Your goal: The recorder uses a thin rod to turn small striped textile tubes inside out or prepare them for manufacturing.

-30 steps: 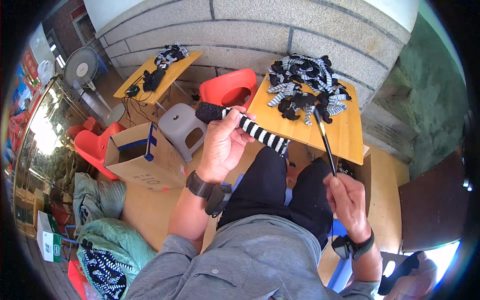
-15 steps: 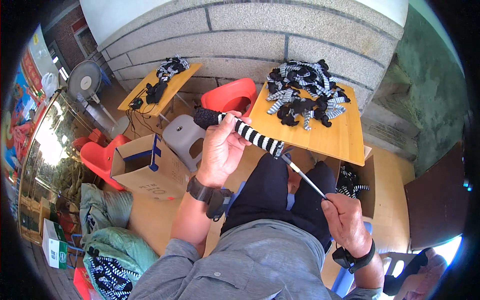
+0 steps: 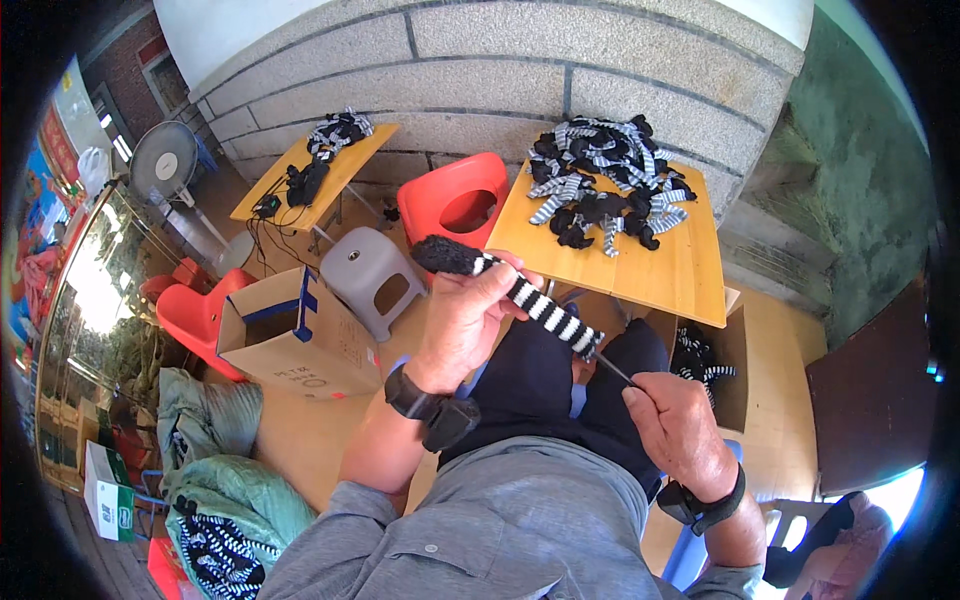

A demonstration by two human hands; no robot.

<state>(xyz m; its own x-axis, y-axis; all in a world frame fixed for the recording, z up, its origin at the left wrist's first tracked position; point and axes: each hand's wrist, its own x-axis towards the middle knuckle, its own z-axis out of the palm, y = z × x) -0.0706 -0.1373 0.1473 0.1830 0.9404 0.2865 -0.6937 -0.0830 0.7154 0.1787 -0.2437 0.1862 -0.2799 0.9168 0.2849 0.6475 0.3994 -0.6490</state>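
Observation:
My left hand [image 3: 462, 322] is closed around a black-and-white striped knitted tube [image 3: 552, 314] with a fluffy black end, held above my lap. The fluffy end sticks out past my fingers at the upper left, and the striped end slopes down to the right. In my right hand [image 3: 685, 428] is a thin metal rod [image 3: 613, 368]. Its far part is hidden at the striped end and appears to be inside it. On the yellow table [image 3: 680, 285] ahead lies a pile of similar black and grey-striped knitted pieces [image 3: 600, 170].
Left of the table stand a red chair [image 3: 420, 198] and a grey stool [image 3: 365, 268]. A cardboard box [image 3: 300, 355] is on my left, near green sacks [image 3: 250, 480]. Another box [image 3: 735, 375] with striped pieces sits at right. A fan [image 3: 165, 165] stands far left.
My left hand has moved the striped tube right and down, toward my right hand. The rod's exposed length is now much shorter, with its far part hidden at the striped end.

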